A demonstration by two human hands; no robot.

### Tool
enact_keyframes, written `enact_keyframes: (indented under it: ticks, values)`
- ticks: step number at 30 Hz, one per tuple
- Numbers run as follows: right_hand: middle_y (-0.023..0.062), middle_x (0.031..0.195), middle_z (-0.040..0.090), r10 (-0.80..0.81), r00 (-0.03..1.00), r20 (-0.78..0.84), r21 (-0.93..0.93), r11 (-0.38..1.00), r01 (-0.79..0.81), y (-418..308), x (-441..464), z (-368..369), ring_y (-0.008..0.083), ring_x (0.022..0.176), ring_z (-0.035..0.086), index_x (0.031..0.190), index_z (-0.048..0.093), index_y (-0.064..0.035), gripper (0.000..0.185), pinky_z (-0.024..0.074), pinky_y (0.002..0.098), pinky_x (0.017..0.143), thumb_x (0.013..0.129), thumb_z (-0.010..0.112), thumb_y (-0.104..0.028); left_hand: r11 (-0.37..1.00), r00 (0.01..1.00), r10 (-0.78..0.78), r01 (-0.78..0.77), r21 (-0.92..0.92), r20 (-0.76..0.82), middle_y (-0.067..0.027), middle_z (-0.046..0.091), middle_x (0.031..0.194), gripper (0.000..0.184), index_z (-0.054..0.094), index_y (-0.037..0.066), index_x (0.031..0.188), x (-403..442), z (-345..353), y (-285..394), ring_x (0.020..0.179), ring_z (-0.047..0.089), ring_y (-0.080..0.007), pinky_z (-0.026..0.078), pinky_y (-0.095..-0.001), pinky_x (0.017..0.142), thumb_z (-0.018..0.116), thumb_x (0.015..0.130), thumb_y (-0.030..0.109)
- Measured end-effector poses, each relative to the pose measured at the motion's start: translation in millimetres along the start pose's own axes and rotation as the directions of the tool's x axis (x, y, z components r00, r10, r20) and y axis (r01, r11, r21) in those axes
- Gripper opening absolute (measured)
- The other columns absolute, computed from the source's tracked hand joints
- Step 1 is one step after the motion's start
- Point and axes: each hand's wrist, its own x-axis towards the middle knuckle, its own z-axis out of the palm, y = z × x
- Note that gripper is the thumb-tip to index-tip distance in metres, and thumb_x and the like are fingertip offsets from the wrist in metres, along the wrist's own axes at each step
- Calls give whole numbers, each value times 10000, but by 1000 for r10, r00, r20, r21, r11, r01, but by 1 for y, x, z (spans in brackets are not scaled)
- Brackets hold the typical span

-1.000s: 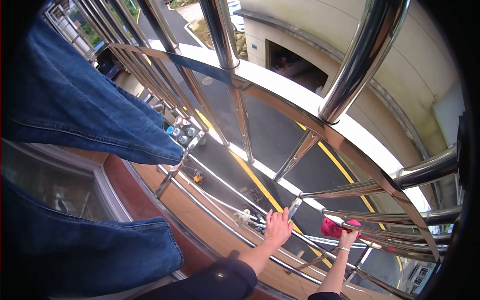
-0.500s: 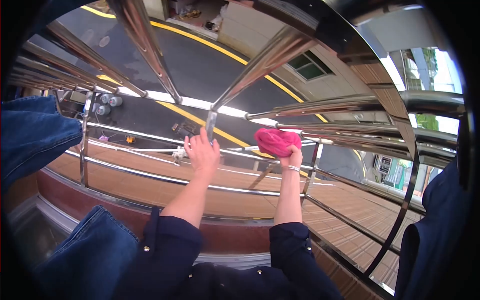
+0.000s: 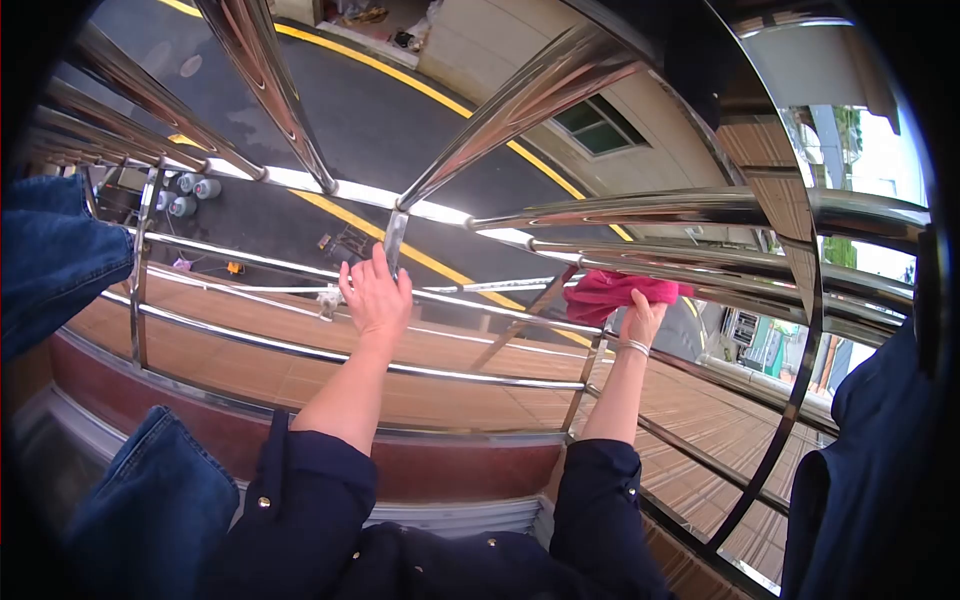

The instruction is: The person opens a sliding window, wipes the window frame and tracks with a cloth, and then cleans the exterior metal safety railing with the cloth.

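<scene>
My right hand [image 3: 643, 322] grips a bunched pink cloth [image 3: 610, 295], with the thumb up against it. The cloth is against or just beside the metal bars at the right, and part of it is hidden behind my fingers. My left hand [image 3: 378, 300] is beside a short upright post [image 3: 396, 238] of the railing, fingers apart and nothing held. Whether its fingertips touch the post I cannot tell. Shiny metal rails [image 3: 450, 375] run across below both hands.
Jeans [image 3: 60, 265] hang at the left, with another denim piece [image 3: 165, 500] lower down. Dark cloth [image 3: 850, 460] hangs at the right. Thick shiny bars [image 3: 520, 115] rise overhead. A road [image 3: 390, 130] and gas cylinders [image 3: 185, 195] lie below, beyond the railing.
My right hand has moved the pink cloth rightward along the bars, and the cloth looks more spread out. The view has shifted slightly; my left hand stays by the post.
</scene>
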Motion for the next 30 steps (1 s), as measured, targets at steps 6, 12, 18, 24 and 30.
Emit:
enact_keyframes:
  ticks: [6,12,18,24,30]
  values:
    - [69,1027,613,409,750,520,-851,327,411,62,80,-7,183,938,577,1075,580,-42,289,446,300,854,790,552,-4,1000,1000,-6,6,-2,16,-83,537,944,553,400,28,1260,1,1,0,1014,470,-225,201,-442,1049,561,802,292]
    - [76,1068,615,577,516,633,-726,213,653,7,80,37,230,999,566,1099,610,-150,272,443,363,885,837,535,-156,1000,1000,-3,3,4,13,-82,535,952,557,395,28,1264,0,-1,2,1016,467,-229,199,-443,1049,560,803,293]
    - [59,1109,609,507,503,699,-626,95,774,14,82,30,266,1056,543,1101,614,-212,286,431,382,901,832,522,-184,1000,1000,-6,6,-2,26,-82,534,958,554,396,29,1264,0,-1,2,1017,467,-229,198,-441,1050,562,803,289]
    - [80,1158,592,421,632,651,-705,26,709,57,92,2,284,1105,514,1106,610,-168,308,393,387,952,813,521,-205,1000,1000,-3,3,3,5,-87,539,938,552,399,24,1257,0,2,1,1009,468,-223,193,-430,1052,547,802,299]
    - [101,1149,595,365,689,626,-769,434,469,66,85,-9,299,1122,500,1096,609,-140,355,363,390,981,756,515,-99,1000,1000,2,-2,-9,-8,-92,539,944,556,394,21,1257,0,1,1,1011,467,-227,190,-436,1054,555,797,289]
